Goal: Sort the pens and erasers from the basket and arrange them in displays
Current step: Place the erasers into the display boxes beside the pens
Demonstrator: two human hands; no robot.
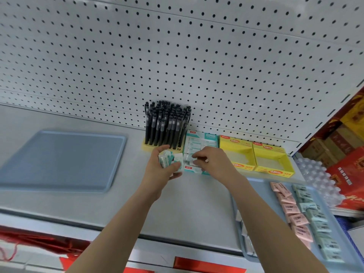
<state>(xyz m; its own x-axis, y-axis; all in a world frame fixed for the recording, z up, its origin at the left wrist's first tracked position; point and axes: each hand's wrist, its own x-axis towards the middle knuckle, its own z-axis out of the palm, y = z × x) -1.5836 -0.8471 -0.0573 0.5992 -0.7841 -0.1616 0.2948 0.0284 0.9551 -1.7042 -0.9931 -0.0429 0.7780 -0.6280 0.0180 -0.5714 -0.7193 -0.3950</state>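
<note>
the back panel and shelf look like painted metal, pale grey, smooth and matt, the panel punched with holes. the left tray is smooth blue plastic with a dull sheen, and the pens are black plastic, partly glossy. the teal box and yellow boxes are printed card, and the erasers wear shiny wrappers.

1. Bright, even, cool light falls on the pegboard and the grey shelf, with no hard glare.
2. Soft, faint shadows lie behind the pens and along the near edge of the left tray.
3. Wide-angle distortion bends the pegboard rows and the shelf edge, most at far left and right.
4. Blur smears the erasers in the left hand, the right tray and the near left corner.
</note>
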